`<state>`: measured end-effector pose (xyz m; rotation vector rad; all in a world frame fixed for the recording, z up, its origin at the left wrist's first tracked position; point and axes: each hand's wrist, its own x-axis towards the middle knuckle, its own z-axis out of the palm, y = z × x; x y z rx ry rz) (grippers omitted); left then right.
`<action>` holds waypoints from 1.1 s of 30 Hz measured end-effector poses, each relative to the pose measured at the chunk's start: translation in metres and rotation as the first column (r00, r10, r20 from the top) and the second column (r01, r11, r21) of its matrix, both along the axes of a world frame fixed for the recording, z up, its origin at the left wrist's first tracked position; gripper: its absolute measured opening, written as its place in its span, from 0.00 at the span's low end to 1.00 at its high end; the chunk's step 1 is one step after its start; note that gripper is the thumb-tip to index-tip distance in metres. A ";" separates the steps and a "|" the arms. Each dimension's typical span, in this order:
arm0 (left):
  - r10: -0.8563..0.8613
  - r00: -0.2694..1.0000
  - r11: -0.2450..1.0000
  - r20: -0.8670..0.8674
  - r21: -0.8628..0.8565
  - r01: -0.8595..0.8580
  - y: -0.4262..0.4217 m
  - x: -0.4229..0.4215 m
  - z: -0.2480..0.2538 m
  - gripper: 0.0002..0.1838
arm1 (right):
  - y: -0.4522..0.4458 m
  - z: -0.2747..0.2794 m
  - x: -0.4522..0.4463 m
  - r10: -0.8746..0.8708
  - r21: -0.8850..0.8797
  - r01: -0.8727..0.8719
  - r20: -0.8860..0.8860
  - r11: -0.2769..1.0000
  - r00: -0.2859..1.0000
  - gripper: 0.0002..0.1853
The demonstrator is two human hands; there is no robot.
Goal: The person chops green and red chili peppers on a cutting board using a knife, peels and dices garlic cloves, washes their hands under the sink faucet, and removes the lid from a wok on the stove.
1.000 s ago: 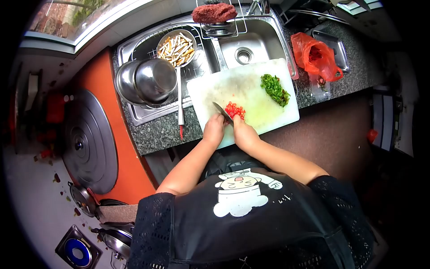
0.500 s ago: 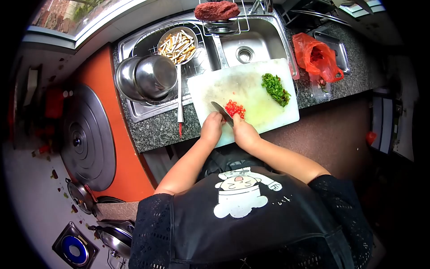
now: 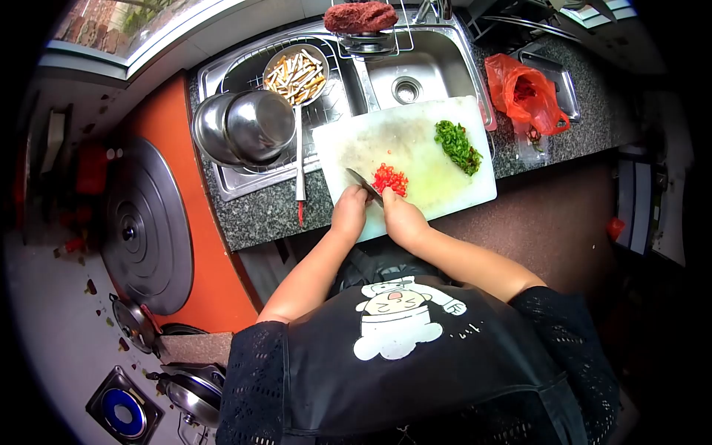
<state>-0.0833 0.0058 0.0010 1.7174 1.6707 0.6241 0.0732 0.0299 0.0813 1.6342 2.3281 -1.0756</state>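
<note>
My right hand (image 3: pixel 403 217) is closed round the handle of a knife (image 3: pixel 363 183), whose blade points up and left over the white cutting board (image 3: pixel 415 119). Just left of the blade, at the board's near edge, my left hand (image 3: pixel 350 213) has its fingers curled together; what they hold, if anything, is hidden. Chopped red pepper (image 3: pixel 389 180) lies in a small heap against the blade's right side. Farther right on the board is a pile of chopped green pepper (image 3: pixel 457 147).
Behind the board is a steel sink (image 3: pixel 408 70). A strainer of pale strips (image 3: pixel 297 76) and steel bowls (image 3: pixel 259 127) sit at left. An orange plastic bag (image 3: pixel 523 93) lies on the right counter. A large round lid (image 3: pixel 148 226) rests on the orange surface.
The knife has shifted slightly left, and its blade has tilted a little. Both hands stay almost in place, with the same closed grip. The whole view has moved slightly.
</note>
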 end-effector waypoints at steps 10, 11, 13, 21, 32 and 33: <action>-0.006 1.000 0.999 0.029 0.049 0.005 -0.005 -0.006 0.007 0.04 | -0.001 -0.001 0.008 -0.010 0.030 0.012 -0.082 0.999 0.997 0.11; -0.006 1.000 0.999 0.010 0.051 0.006 -0.004 -0.005 0.007 0.04 | 0.000 0.000 0.007 0.011 0.011 -0.010 -0.056 1.000 0.998 0.10; -0.003 1.000 0.998 -0.015 0.060 0.004 -0.001 -0.002 0.003 0.04 | 0.000 -0.006 0.006 0.006 0.005 -0.006 -0.039 1.000 0.999 0.10; 0.020 1.000 0.999 0.016 0.036 -0.021 -0.003 -0.006 0.008 0.06 | 0.001 -0.006 0.010 -0.028 0.036 0.032 -0.111 0.999 0.993 0.10; 0.034 0.999 0.992 0.022 0.119 -0.036 -0.001 -0.013 0.015 0.06 | 0.015 -0.010 0.019 -0.029 -0.005 0.029 -0.203 1.000 0.979 0.13; 0.057 0.998 0.987 0.024 0.151 -0.060 -0.003 -0.020 0.017 0.06 | 0.011 -0.003 0.027 -0.018 0.019 0.023 -0.229 1.000 0.973 0.13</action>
